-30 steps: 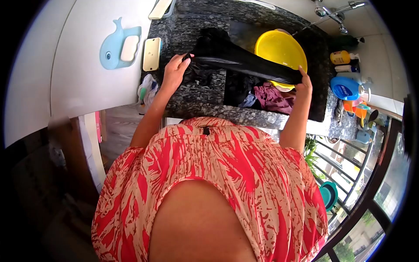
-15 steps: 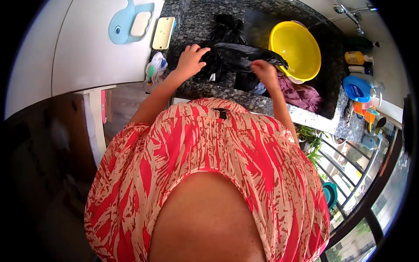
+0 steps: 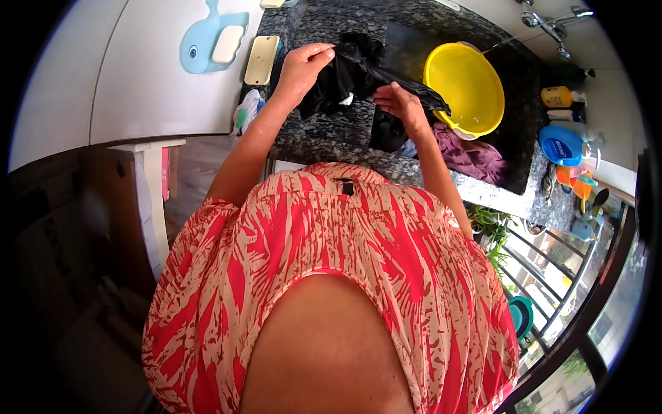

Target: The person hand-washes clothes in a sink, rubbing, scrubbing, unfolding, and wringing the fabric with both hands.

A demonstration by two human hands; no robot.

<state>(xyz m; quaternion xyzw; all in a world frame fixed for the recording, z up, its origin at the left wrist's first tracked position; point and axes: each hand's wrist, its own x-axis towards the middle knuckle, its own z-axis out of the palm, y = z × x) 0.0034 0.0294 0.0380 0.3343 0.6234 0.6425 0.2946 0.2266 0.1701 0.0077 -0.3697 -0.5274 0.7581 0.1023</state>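
Note:
A wet black cloth [image 3: 355, 65] is bunched over the dark speckled stone counter, one end trailing right to the rim of a yellow basin [image 3: 472, 83]. A small white tag shows on the cloth. My left hand [image 3: 301, 72] pinches the cloth's upper left edge between thumb and fingers. At the trailing part, my right hand [image 3: 403, 107] has its fingers apart beside the cloth, palm turned toward it. Below the basin lies a maroon cloth [image 3: 469, 155] in the sink, with another black piece [image 3: 388, 134] to its left.
A whale-shaped dish [image 3: 200, 45] with white soap [image 3: 228, 44] and a cream soap box [image 3: 263, 61] are at left. A tap [image 3: 545, 27] is at upper right. Bottles, including a blue one [image 3: 560, 145], line the right edge.
The black cloth, stretched between both hands earlier, is now bunched at the left. My right hand has moved left from its far end. My left hand has risen, gripping the cloth's edge.

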